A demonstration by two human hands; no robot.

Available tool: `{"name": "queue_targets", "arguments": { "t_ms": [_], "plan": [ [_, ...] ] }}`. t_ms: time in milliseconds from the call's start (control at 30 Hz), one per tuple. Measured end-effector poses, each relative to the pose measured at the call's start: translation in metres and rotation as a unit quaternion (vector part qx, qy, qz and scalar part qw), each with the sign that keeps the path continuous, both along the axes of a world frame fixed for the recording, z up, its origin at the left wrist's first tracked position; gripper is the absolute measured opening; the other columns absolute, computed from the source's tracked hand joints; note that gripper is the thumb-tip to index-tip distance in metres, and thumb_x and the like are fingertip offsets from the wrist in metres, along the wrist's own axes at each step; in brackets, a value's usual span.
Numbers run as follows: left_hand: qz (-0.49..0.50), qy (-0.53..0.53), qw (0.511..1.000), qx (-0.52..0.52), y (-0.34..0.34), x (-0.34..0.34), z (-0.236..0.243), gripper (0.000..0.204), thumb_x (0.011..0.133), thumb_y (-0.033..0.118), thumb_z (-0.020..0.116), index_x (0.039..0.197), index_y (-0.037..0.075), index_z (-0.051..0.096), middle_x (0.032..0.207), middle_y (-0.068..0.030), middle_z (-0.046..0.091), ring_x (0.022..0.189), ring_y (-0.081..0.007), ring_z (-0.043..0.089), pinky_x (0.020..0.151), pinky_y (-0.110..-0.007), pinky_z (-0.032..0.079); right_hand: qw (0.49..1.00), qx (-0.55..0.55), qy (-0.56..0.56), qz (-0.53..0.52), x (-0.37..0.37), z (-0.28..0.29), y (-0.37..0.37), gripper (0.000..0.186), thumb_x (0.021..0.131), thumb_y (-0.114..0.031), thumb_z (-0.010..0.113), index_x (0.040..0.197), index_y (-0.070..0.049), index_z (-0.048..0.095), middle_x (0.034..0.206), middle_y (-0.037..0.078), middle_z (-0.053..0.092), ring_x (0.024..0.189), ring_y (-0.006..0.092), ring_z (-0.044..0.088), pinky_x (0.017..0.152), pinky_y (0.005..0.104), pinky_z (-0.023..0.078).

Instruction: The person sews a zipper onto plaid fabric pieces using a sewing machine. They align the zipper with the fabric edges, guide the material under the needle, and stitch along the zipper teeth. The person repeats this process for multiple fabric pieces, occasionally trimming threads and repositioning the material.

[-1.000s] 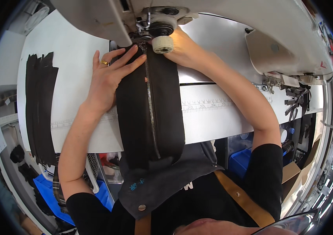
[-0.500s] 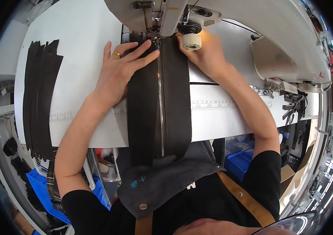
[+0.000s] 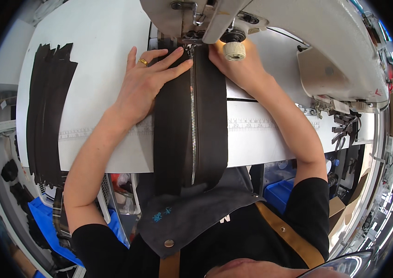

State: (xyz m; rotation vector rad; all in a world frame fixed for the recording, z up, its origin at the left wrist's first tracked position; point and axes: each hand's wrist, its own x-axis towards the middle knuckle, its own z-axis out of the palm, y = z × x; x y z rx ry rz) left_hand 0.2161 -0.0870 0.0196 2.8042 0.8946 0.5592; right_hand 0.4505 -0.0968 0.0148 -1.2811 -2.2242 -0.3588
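On a white sewing table [image 3: 90,41], two hands press a dark fabric panel [image 3: 173,134] with a silver zipper [image 3: 193,129] under a sewing machine [image 3: 270,32].

Its long axis runs from the person's lap straight away to the needle, the near end hanging over the table edge. The left hand [image 3: 143,88], wearing a gold ring [image 3: 143,61], lies flat with fingers spread on the left half. The right hand [image 3: 238,69] presses the right edge, fingers partly hidden, grip unclear. A stack of dark strips [image 3: 43,106] lies far left. Blue bins [image 3: 280,194] sit below the table, right.
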Motion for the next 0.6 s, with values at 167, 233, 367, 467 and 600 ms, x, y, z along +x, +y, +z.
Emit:
{"name": "queue_targets", "arguments": {
  "t_ms": [167,233,367,467,600],
  "plan": [
    [0.002,-0.009,1.000,-0.011,-0.001,-0.001,0.000,0.057,0.075,0.003,0.062,0.127,0.025,0.056,0.135,-0.0007,0.051,0.122,-0.0281,0.046,0.107,-0.062,0.016,0.924,-0.218,0.311,-0.044,-0.013,0.012,-0.019,0.015,0.080,-0.014,0.065,0.083,0.000,0.059,0.066,0.007,0.060,0.065,0.0156,0.062,0.055,0.0289,0.047],
    [0.005,-0.006,1.000,-0.009,-0.002,-0.001,-0.001,0.056,0.075,0.004,0.063,0.126,0.025,0.056,0.135,-0.0007,0.051,0.122,-0.0282,0.045,0.107,-0.062,0.016,0.851,-0.308,0.423,-0.047,-0.017,0.019,-0.018,0.016,0.084,-0.015,0.062,0.085,0.001,0.060,0.069,0.007,0.063,0.061,0.0121,0.062,0.052,0.0255,0.046],
    [0.006,-0.005,1.000,-0.006,-0.001,0.000,0.000,0.056,0.075,0.002,0.062,0.126,0.025,0.057,0.134,-0.0013,0.052,0.121,-0.0285,0.046,0.107,-0.061,0.016,0.756,-0.364,0.544,-0.009,-0.019,0.023,-0.013,0.019,0.087,-0.015,0.057,0.086,0.003,0.062,0.075,0.009,0.066,0.057,0.0109,0.062,0.048,0.0213,0.046],
    [0.005,-0.012,1.000,-0.005,-0.001,0.000,-0.001,0.057,0.074,0.001,0.061,0.126,0.025,0.057,0.134,-0.0018,0.052,0.120,-0.0290,0.047,0.107,-0.061,0.017,0.728,-0.401,0.556,0.029,-0.014,0.020,-0.009,0.025,0.092,-0.021,0.054,0.098,0.002,0.060,0.092,0.012,0.066,0.069,0.0143,0.064,0.058,0.0229,0.050],
    [0.006,0.000,1.000,0.007,0.001,-0.001,-0.004,0.057,0.075,0.000,0.061,0.126,0.025,0.057,0.134,-0.0020,0.052,0.120,-0.0293,0.047,0.107,-0.061,0.017,0.724,-0.423,0.543,0.036,-0.012,0.015,-0.008,0.030,0.096,-0.027,0.052,0.103,0.001,0.058,0.098,0.012,0.066,0.079,0.0160,0.065,0.066,0.0247,0.052]
  ]
}}
